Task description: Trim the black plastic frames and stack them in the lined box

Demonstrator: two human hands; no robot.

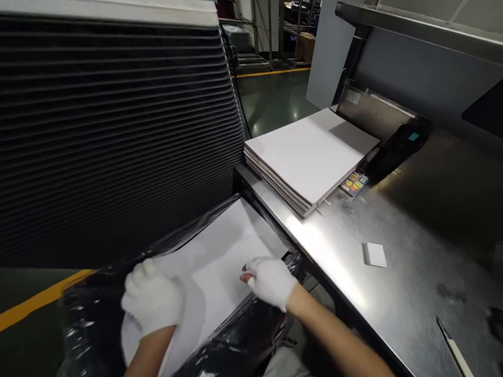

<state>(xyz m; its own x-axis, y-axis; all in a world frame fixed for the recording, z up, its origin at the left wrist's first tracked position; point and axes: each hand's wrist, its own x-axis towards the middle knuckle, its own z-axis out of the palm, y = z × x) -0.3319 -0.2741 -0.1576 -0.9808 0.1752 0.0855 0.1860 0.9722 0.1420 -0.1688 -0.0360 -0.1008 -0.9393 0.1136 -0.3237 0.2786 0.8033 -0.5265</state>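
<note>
A large white sheet [223, 251] lies in an opening lined with black plastic [231, 340], its lower left end curving up. My left hand [151, 296], in a white glove, is closed at the sheet's left edge, with the fingers curled round it. Over the sheet's near right edge is my right hand [271, 283], also gloved but with bare thumb and fingertip showing. Its fingers are drawn together in a pinch; anything between them is too small or hidden to make out.
A steel table [326, 251] on the right bears a stack of white sheets [314, 152], a small white block [375, 255], a white-handled tool [454, 348] and a colourful card [354, 182]. Black ribbed bellows [118, 131] rise at left. Shelves [255, 36] stand behind.
</note>
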